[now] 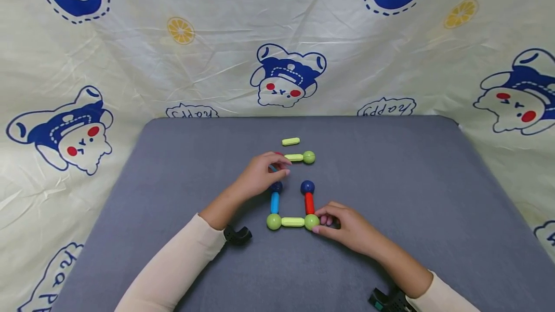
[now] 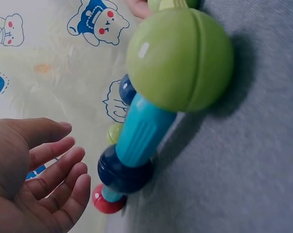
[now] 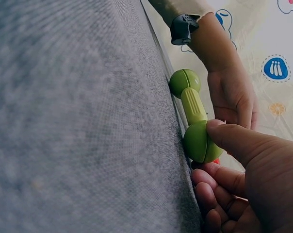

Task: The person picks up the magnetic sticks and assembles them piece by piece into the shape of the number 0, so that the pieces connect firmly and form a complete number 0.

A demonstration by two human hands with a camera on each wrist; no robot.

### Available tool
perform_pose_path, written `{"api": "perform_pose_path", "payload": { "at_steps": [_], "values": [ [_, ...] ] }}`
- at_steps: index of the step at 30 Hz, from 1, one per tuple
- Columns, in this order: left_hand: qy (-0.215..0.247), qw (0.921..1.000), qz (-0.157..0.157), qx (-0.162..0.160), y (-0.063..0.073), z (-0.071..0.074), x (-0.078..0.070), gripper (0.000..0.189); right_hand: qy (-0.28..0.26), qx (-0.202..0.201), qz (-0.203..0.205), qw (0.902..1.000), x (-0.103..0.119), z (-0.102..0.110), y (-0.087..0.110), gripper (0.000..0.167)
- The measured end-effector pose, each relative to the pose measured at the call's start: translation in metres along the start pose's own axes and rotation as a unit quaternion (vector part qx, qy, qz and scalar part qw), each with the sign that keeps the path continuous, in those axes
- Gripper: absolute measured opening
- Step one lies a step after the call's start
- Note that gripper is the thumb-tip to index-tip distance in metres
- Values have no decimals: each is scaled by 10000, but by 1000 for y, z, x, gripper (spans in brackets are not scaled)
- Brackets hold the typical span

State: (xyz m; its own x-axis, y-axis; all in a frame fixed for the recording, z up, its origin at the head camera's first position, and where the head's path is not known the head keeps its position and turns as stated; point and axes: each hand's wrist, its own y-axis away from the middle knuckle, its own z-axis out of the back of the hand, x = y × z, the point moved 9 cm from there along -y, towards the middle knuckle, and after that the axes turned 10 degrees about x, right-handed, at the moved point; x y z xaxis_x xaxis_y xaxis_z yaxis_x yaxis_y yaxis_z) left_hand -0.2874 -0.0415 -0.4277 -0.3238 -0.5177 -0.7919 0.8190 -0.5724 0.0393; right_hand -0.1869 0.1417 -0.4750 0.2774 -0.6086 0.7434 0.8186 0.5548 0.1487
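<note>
Balls and rods lie joined on the table in an open frame. At the near right corner my right hand [image 1: 351,227] pinches a green ball [image 1: 311,222] between thumb and fingers. A yellow-green rod [image 1: 292,222] links that ball to another green ball [image 1: 274,222]. Up the right side run a red rod [image 1: 309,203] and a navy ball [image 1: 307,187]. On the left are a blue rod [image 1: 275,202], a navy ball [image 2: 124,169] and, farther along, a red ball [image 2: 106,200]. My left hand [image 1: 260,172] hovers beside that far left part, fingers loosely bent, holding nothing in the left wrist view.
Beyond the left hand, a yellow-green rod [image 1: 295,157] ends in a green ball [image 1: 309,157]. A loose yellow-green rod [image 1: 290,141] lies farther back. A printed cloth [image 1: 234,81] hangs behind the grey table [image 1: 390,172].
</note>
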Motion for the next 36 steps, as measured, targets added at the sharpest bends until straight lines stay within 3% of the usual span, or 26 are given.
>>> {"api": "perform_pose_path", "payload": {
  "at_steps": [7, 13, 23, 36],
  "values": [
    [-77, 9997, 177, -128, 12, 2, 13, 27, 14, 34, -52, 10000, -1, 0, 0, 26],
    [-423, 9985, 350, 25, 21, -5, 26, 26, 69, 48, -146, 9999, 0, -1, 1, 27],
    [-634, 9966, 330, 398, 27, -21, 31, 33, 177, 45, -248, 9995, 1, 1, 2, 27],
    [-581, 9973, 413, 186, 30, -20, 35, 34, 190, 130, -208, 9995, 1, 1, 1, 28]
  ]
}}
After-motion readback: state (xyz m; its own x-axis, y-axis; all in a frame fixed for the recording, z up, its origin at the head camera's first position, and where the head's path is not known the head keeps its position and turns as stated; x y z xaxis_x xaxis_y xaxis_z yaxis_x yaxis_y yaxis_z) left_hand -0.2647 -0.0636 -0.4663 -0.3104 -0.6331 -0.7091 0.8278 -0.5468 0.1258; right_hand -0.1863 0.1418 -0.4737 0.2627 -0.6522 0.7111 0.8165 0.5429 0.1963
